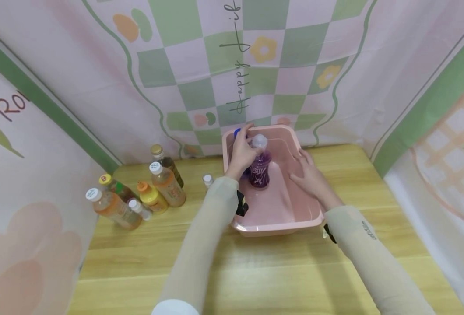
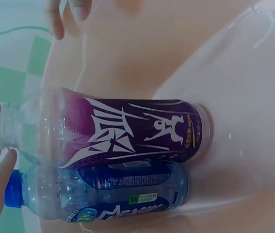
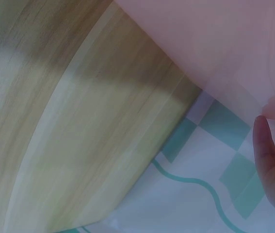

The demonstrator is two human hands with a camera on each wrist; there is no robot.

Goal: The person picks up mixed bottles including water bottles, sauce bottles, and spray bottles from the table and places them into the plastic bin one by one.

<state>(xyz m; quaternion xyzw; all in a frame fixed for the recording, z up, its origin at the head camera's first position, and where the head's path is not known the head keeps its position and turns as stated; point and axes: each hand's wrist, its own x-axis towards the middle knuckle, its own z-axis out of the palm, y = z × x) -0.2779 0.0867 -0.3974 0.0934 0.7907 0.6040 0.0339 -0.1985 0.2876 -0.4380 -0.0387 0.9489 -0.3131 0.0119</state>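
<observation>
A pink basin [image 1: 281,226] stands at the back of the table. Inside it is an upright bottle of purple drink [image 2: 171,126] with a dark purple label and clear upper part. My left hand [image 1: 244,153] pinches this bottle near its top, thumb on one side and fingers on the other. Right beside it is a bottle with a blue cap [image 2: 127,191], mostly hidden by the left hand in the head view. My right hand [image 1: 310,177] lies over the basin's right rim, its fingers extended and spread, some inside the wall and one outside.
Left of the basin, several bottles stand on the wooden table [image 1: 271,280]: orange drink bottles [image 1: 168,186] [image 1: 115,210], a yellow bottle [image 1: 153,199], a dark bottle [image 1: 169,164] and a small white-capped bottle [image 1: 140,210]. Another white-capped bottle [image 1: 207,179] is near the basin. A patterned cloth [image 1: 200,96] hangs behind.
</observation>
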